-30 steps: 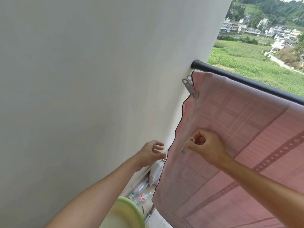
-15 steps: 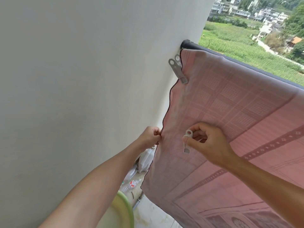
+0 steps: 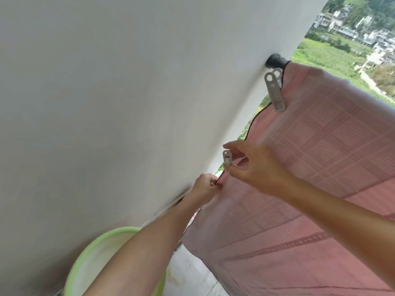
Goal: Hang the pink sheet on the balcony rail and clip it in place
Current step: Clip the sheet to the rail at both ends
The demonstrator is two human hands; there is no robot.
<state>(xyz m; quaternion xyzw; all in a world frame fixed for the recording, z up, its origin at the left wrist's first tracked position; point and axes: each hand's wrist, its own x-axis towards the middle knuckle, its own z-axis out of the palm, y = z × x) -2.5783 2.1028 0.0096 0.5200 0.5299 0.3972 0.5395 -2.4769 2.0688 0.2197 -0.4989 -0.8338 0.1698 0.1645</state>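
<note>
Sheet: pink sheet [image 3: 320, 167] hangs over black rail [image 3: 275, 60], upper right down to lower right of frame; dark-hemmed edge runs down centre, beside white wall [image 3: 128, 82].
Feel: looks thin, soft, light; prob. slides on smooth rail. Best held at hem, layers pinched together.
Left: left hand [image 3: 205, 188], centre frame, fingers curled, pinching hem.
Right: right hand [image 3: 256, 167] pinches loose clip [image 3: 227, 157] btw thumb & fingers, just above left hand.
Fixed: fixed clip [image 3: 274, 90] bites sheet edge just under rail end.
Clips: small, stiff, likely springy; squeeze ringed end to open.
Basin: green basin [image 3: 102, 253], lower left.
</note>
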